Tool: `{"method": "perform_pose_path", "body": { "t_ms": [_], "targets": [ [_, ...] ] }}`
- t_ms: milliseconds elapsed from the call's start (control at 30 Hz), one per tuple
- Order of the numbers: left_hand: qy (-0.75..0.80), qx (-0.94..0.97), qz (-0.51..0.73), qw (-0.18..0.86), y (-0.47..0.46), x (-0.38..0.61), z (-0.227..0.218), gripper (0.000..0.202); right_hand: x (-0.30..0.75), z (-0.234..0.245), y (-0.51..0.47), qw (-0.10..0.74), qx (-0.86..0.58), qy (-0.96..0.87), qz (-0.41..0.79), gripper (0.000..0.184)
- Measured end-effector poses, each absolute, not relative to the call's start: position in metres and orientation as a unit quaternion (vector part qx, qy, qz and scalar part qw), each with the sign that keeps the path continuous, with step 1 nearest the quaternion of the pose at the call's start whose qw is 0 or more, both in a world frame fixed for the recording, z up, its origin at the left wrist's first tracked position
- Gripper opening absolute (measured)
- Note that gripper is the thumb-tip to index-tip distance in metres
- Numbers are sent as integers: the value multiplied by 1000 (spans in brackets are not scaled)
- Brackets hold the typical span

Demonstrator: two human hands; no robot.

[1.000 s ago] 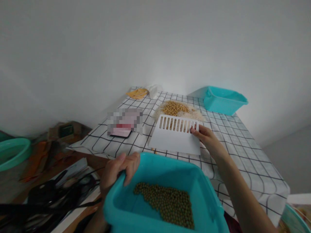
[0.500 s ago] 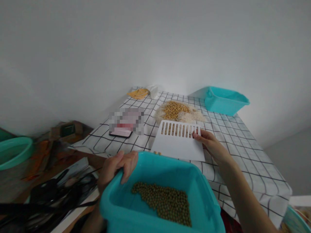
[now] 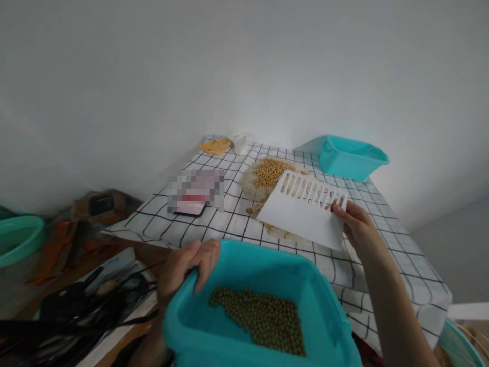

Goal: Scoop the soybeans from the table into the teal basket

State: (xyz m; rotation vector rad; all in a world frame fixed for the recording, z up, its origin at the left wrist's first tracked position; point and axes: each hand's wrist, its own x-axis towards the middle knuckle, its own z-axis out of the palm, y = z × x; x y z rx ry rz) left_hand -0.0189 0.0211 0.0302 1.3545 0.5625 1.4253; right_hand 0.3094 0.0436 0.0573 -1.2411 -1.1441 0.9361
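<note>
One held tub (image 3: 267, 251), one slotted scraper (image 3: 301, 216)

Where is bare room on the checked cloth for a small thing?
Bare cloth shows between the pink device and the pale grains, and between the right hand, the rear bin and the cloth's right edge. The middle is crowded: pale grains and beans lie behind and before the slotted sheet. The front bin, gripped by the left hand, blocks the near side.

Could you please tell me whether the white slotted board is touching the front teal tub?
Apart: the head view shows checked tablecloth between the lower edge of the white slotted board and the rim of the front teal tub.
</note>
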Motion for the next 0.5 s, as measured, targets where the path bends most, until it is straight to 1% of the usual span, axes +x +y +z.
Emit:
{"method": "perform_pose_path", "body": {
  "t_ms": [133,200,400,500],
  "targets": [
    [203,616,552,524,23,-15,30,64,315,48,30,523,-534,-527,404,22],
    [189,650,514,527,25,-14,28,64,314,46,27,516,-535,-539,396,23],
    [177,679,481,526,30,-11,26,67,308,51,43,530,-540,-560,337,29],
    [180,666,490,533,27,-9,27,67,308,49,53,547,-535,-550,335,30]
  ]
}}
